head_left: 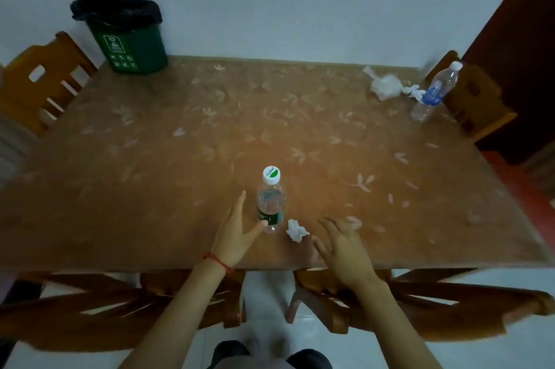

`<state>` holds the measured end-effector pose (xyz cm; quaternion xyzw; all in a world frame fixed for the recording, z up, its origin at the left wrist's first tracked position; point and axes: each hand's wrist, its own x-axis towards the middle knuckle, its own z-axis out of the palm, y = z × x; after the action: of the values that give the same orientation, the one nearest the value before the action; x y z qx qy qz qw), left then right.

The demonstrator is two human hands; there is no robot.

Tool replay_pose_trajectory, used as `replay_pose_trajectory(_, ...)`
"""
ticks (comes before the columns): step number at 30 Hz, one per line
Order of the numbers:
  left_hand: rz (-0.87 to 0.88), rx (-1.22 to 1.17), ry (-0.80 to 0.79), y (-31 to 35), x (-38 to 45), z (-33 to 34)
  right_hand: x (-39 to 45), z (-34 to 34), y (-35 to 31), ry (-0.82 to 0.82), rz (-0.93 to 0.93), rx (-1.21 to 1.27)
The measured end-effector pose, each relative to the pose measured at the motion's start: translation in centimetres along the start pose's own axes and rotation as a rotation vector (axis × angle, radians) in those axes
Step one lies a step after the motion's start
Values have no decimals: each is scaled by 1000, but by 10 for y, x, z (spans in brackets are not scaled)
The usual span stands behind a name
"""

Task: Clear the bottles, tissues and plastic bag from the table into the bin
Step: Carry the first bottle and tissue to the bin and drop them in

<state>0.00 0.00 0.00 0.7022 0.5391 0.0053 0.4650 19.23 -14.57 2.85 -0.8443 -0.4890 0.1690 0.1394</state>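
Note:
A clear bottle with a green label and white cap (pixel 271 202) stands upright near the table's front edge. My left hand (pixel 237 230) is spread beside it, fingers straight, thumb touching the bottle's base. A crumpled tissue (pixel 296 230) lies just right of the bottle. My right hand (pixel 345 244) hovers open to the right of that tissue, not touching it. At the far right stand a blue-labelled bottle (pixel 435 92), another crumpled tissue (pixel 413 91) and a clear plastic bag (pixel 384 86). The green bin (pixel 132 44) with a black liner stands on the table's far left corner.
The brown table (pixel 210 128) has a leaf-patterned cover. Wooden chairs stand at the left (pixel 42 80), at the right (pixel 477 101) and under the front edge (pixel 120 305). A white wall runs behind the table.

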Motion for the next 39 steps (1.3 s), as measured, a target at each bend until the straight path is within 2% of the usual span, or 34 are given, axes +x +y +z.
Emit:
replay_pose_trajectory(2, -173, 12, 0, -2, 5, 5, 4, 0, 4, 8, 6, 12)
replay_pose_trajectory(3, -178, -40, 9, 5, 9, 6, 5, 1, 6, 13, 8, 12)
replay_pose_trajectory(8, 240, -261, 151, 62, 17, 7, 11, 2, 11, 19, 14, 19)
replay_pose_trajectory(10, 315, -326, 146, 70, 20, 10, 12, 4, 14, 14, 26, 18)
replay_pose_trajectory(18, 281, -335, 175, 66, 34, 8, 21, 12, 17, -13, 57, 100)
replay_pose_trajectory(22, 196, -448, 174, 63, 25, -9, 30, 22, 18, -55, 75, 149)
replay_pose_trajectory(25, -14, -470, 211, 52, 14, -22, 42, 32, 18, -99, 113, 208)
replay_pose_trajectory(27, -98, -264, 246, 45, -3, -31, 51, 40, 18, -138, 154, 266)
replay_pose_trajectory(32, -247, -365, 337, 3, -15, -35, 67, 60, 12, -162, 220, 349)
replay_pose_trajectory(34, -285, -602, 327, -9, -10, -32, 72, 68, 10, -177, 214, 341)
replay_pose_trajectory(36, -161, -645, 344, 5, -7, -42, 76, 73, 8, -184, 199, 268)
replay_pose_trajectory(37, -61, -585, 333, 12, -10, -48, 77, 76, 8, -179, 186, 236)
replay_pose_trajectory(39, 28, -544, 319, 12, -11, -52, 78, 80, 6, -178, 148, 203)
